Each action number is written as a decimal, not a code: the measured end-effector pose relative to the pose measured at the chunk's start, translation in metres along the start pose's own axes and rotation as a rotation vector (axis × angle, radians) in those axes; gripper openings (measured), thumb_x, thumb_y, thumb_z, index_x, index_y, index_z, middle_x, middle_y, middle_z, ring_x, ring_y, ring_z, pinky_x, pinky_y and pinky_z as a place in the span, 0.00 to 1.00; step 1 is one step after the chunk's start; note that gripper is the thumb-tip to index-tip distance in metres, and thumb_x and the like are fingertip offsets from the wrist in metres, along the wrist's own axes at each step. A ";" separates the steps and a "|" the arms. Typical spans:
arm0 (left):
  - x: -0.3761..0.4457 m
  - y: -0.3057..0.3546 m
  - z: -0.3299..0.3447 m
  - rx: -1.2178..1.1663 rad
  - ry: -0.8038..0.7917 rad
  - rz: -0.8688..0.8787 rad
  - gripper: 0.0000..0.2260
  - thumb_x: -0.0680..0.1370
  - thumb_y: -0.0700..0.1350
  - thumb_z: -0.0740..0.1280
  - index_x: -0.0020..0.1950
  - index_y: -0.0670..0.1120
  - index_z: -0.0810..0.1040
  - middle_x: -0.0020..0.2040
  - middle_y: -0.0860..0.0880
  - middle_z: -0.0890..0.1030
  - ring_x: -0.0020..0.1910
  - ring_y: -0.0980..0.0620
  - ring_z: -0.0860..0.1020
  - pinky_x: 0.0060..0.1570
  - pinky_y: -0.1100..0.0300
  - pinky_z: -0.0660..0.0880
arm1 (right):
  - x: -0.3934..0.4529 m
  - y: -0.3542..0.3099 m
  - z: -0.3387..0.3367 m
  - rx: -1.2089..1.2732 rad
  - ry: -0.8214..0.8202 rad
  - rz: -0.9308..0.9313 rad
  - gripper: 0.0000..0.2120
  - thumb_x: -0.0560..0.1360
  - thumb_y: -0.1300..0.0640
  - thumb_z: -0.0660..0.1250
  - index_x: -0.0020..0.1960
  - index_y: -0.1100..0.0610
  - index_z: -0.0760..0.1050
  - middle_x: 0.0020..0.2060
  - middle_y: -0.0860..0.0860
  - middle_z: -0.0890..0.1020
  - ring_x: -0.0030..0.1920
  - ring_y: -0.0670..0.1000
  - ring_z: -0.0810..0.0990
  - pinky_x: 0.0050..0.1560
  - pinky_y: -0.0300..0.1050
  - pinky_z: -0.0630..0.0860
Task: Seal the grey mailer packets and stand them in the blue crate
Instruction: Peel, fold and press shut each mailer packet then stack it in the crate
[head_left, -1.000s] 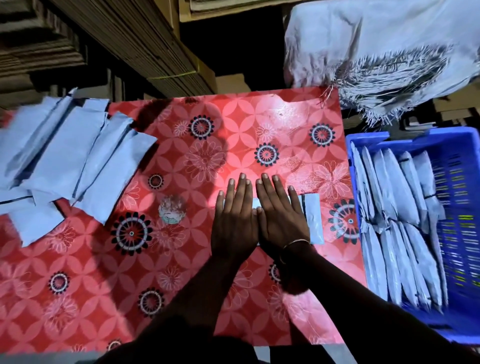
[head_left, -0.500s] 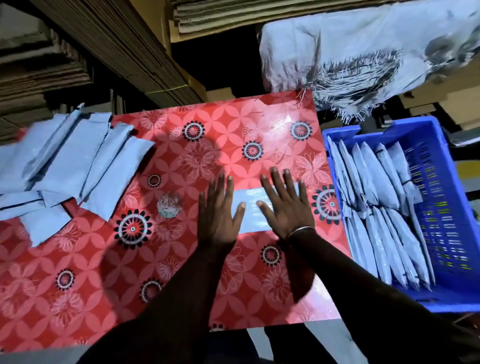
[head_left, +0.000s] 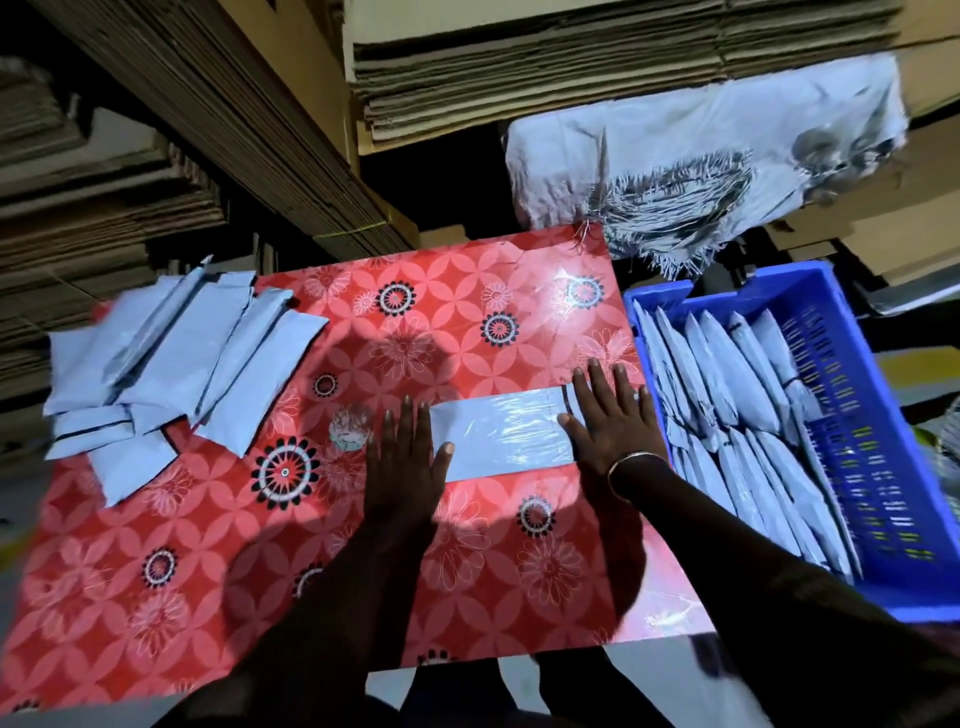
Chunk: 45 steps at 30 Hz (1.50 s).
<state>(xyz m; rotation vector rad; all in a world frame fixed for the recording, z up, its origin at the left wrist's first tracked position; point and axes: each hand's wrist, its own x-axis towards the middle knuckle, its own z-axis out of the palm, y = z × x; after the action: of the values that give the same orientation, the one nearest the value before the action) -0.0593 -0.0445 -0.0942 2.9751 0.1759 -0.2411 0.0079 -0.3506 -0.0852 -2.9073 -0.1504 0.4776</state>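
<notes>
Pressing flat with straight fingers, the left hand (head_left: 402, 467) and right hand (head_left: 610, 423) hold down opposite ends of a grey mailer packet (head_left: 501, 434) on the red floral tablecloth (head_left: 467, 322), beside the blue crate (head_left: 852, 415) of standing packets (head_left: 727, 395).

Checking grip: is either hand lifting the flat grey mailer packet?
No: left hand and right hand press the flat grey mailer packet flat.

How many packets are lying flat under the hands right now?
1: a single packet lies on the red table, left hand on its left end, right hand on its right end.
</notes>
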 end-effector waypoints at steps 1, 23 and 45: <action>0.000 0.000 -0.001 -0.008 -0.015 -0.002 0.32 0.83 0.64 0.45 0.84 0.50 0.53 0.85 0.48 0.51 0.83 0.41 0.53 0.77 0.38 0.55 | 0.002 0.000 -0.002 -0.005 -0.028 -0.003 0.33 0.81 0.32 0.43 0.81 0.41 0.36 0.80 0.41 0.35 0.80 0.52 0.33 0.78 0.60 0.38; 0.023 0.057 -0.046 -0.077 -0.065 0.197 0.29 0.70 0.52 0.78 0.66 0.41 0.78 0.55 0.40 0.79 0.54 0.37 0.78 0.55 0.47 0.76 | -0.082 -0.037 -0.010 0.220 0.041 -0.242 0.25 0.72 0.46 0.64 0.65 0.56 0.75 0.66 0.53 0.76 0.62 0.58 0.77 0.56 0.49 0.76; -0.025 0.162 -0.052 -0.819 -0.158 0.110 0.13 0.75 0.41 0.75 0.55 0.47 0.73 0.43 0.59 0.76 0.42 0.64 0.75 0.44 0.60 0.72 | -0.098 0.011 -0.022 0.900 0.350 -0.009 0.21 0.75 0.45 0.62 0.57 0.58 0.82 0.53 0.51 0.82 0.57 0.51 0.79 0.61 0.46 0.73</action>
<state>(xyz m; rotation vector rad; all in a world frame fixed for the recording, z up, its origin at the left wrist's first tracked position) -0.0552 -0.1973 -0.0162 2.1359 0.0656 -0.2987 -0.0766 -0.3780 -0.0367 -2.0495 0.0876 -0.0015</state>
